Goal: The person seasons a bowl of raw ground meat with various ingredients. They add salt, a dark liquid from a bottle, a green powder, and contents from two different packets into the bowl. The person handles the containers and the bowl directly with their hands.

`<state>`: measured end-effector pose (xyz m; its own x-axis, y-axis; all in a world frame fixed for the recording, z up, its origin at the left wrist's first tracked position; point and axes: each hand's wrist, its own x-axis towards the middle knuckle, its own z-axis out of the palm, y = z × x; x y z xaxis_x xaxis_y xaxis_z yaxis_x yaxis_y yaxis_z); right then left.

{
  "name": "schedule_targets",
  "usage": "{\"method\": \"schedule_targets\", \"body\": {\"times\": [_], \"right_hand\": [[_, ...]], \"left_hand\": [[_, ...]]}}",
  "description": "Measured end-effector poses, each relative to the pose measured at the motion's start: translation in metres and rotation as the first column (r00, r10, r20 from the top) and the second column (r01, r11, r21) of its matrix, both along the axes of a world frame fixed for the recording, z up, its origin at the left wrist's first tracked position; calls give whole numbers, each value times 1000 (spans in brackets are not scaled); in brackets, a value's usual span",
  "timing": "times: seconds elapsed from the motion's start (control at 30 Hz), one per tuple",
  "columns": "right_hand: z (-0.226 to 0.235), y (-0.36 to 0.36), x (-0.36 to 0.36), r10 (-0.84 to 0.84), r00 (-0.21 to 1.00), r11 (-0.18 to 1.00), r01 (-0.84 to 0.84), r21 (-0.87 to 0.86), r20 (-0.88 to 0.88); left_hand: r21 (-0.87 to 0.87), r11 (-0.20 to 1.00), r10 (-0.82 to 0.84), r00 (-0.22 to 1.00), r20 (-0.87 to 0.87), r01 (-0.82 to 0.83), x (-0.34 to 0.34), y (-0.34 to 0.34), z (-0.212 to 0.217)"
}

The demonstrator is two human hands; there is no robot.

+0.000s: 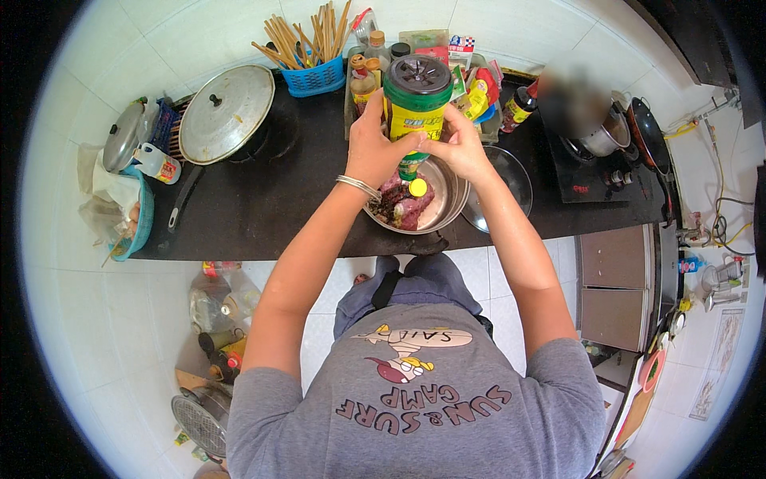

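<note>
Both my left hand (375, 148) and my right hand (459, 148) are closed around a green and yellow seasoning bottle (416, 120), one on each side. Its broad dark end (418, 74) faces up toward me. Below my fingers, a narrower green end with a small round yellow piece (417, 188) points down over a steel pot (456, 199). Raw reddish meat (412, 211) with dark bits lies in the pot. Whether anything is falling from the bottle cannot be made out. A bracelet circles my left wrist.
A glass lid (511, 188) lies right of the pot. Behind stand a blue chopstick basket (313, 80), bottles and packets. A large lidded pan (226, 114) is at left, with a teal basket (142, 219) beyond. Right are a sauce bottle (519, 108) and a cooktop (594, 188) bearing a saucepan.
</note>
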<state>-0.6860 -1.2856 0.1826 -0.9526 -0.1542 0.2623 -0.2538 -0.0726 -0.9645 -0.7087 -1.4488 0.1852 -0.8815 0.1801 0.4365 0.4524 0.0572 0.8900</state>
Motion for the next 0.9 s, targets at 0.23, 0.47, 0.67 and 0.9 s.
{"method": "schedule_targets", "body": {"times": [0.23, 0.47, 0.67, 0.9], "right_hand": [[-1, 4, -5, -17, 1000, 1000, 18, 22, -7], [16, 11, -2, -94, 994, 995, 96, 28, -57], [19, 16, 5, -139, 989, 987, 143, 78, -51], [25, 5, 6, -124, 988, 987, 132, 91, -87]], "left_hand": [[57, 998, -31, 999, -17, 32, -1, 3, 9], [82, 995, -43, 996, -79, 49, -6, 16, 17], [144, 985, -89, 996, -14, 91, 3, 22, 27], [150, 986, -71, 997, -21, 74, 2, 12, 25]]}}
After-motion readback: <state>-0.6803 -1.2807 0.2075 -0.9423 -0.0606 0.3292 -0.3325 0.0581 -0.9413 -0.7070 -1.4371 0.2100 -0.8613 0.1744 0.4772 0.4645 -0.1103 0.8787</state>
